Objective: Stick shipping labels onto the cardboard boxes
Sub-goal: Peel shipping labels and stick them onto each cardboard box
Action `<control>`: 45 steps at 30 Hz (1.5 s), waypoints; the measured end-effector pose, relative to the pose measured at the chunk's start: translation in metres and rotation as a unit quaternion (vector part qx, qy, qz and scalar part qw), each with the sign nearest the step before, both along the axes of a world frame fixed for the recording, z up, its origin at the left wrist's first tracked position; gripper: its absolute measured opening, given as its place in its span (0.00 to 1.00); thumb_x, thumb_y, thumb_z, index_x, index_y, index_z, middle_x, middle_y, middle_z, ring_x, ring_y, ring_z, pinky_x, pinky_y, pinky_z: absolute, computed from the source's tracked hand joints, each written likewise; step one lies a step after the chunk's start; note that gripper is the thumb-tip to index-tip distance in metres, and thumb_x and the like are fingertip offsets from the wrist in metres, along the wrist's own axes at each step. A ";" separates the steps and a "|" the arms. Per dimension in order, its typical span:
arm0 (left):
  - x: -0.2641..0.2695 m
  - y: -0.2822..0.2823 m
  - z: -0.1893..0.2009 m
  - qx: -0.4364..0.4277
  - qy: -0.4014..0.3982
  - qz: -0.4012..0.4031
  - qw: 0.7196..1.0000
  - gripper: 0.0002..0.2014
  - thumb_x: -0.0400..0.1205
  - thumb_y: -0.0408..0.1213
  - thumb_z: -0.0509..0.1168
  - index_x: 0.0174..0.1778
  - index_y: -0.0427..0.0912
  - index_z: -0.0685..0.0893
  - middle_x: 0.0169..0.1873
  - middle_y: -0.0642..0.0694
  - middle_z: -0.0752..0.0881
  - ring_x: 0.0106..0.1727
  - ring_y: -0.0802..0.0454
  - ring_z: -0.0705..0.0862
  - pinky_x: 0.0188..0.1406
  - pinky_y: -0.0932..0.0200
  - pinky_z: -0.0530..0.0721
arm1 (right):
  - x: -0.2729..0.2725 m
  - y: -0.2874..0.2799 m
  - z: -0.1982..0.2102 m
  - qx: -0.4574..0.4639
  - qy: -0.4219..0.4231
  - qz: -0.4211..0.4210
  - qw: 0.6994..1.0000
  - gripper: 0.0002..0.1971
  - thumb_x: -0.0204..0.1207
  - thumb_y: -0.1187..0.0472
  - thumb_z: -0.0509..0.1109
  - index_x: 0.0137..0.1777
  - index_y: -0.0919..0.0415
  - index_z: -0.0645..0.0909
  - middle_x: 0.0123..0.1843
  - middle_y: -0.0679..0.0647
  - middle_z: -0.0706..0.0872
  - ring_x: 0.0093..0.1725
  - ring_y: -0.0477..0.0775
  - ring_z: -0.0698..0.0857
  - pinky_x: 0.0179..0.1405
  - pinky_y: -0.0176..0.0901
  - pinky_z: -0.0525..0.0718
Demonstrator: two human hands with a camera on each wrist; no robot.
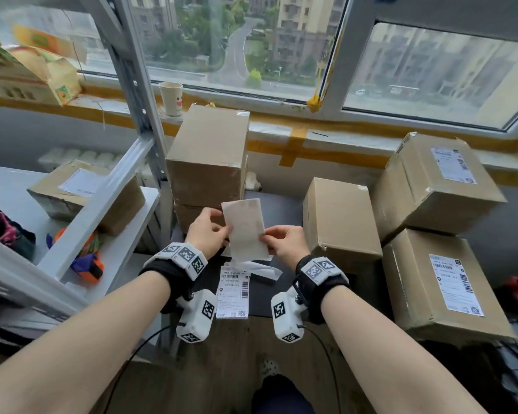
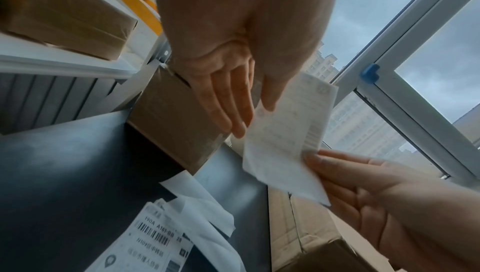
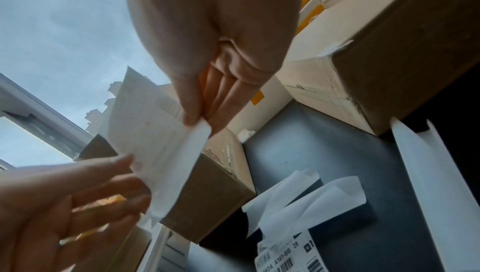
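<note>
White paper is what we hold up in the air with both hands: it is a shipping label (image 1: 245,229), and we see its back side, with the print showing faintly through. Our left hand (image 1: 207,231) pinches its left edge between thumb and fingers, and our right hand (image 1: 284,241) pinches its right edge the same way. From the left wrist view, the label (image 2: 283,142) sits between the left fingers (image 2: 228,103) and the right hand (image 2: 369,190). It hangs above a dark table (image 1: 281,204), in front of a stack of two plain cardboard boxes (image 1: 208,156) that has no label we can see. Under our hands, on the table, lies another printed label (image 1: 233,291) with bar codes, and beside it some curled white backing strips (image 1: 265,268). To the right stands a plain brown box (image 1: 338,216), close to our right hand. Further right two bigger boxes are stacked, the top box (image 1: 431,186) and the bottom box (image 1: 443,288), and each one already has a label stuck on it. On the left a metal shelf (image 1: 102,204) holds one more labelled box (image 1: 81,192). A paper cup (image 1: 171,98) stands on the window sill behind the stack.
</note>
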State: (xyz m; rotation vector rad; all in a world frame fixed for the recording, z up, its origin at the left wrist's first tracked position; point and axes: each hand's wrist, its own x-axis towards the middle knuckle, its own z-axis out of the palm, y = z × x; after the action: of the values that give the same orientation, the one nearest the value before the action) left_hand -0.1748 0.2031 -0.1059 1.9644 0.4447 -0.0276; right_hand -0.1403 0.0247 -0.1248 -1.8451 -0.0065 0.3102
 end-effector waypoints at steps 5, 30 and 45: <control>-0.010 -0.009 -0.008 -0.023 0.091 -0.085 0.992 0.15 0.77 0.29 0.70 0.58 0.35 0.77 0.33 0.42 0.85 0.29 0.53 0.86 0.30 0.62 0.85 | 0.000 0.003 0.000 0.019 0.001 -0.026 0.999 0.04 0.72 0.69 0.75 0.46 0.68 0.86 0.37 0.55 0.87 0.32 0.47 0.82 0.32 0.33 0.81; -0.005 -0.033 0.007 -0.327 0.116 0.054 0.936 0.12 0.83 0.28 0.61 0.60 0.29 0.79 0.39 0.38 0.87 0.31 0.51 0.90 0.30 0.63 0.88 | -0.007 0.004 0.007 0.057 0.020 -0.027 0.998 0.13 0.75 0.72 0.70 0.59 0.70 0.84 0.52 0.65 0.88 0.44 0.56 0.88 0.38 0.32 0.88; -0.001 -0.028 0.015 -0.270 0.100 0.040 0.957 0.07 0.81 0.28 0.64 0.50 0.27 0.83 0.39 0.36 0.86 0.39 0.47 0.86 0.45 0.57 0.86 | -0.012 0.016 0.014 -0.092 -0.083 0.108 0.986 0.14 0.70 0.62 0.78 0.55 0.64 0.88 0.60 0.59 0.88 0.61 0.50 0.85 0.69 0.38 0.77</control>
State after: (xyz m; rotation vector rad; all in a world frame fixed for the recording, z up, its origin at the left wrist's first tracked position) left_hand -0.1755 0.1755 -0.0910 1.4081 0.5794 -0.2716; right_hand -0.1520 0.0405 -0.1104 -2.0546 -0.3036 0.3156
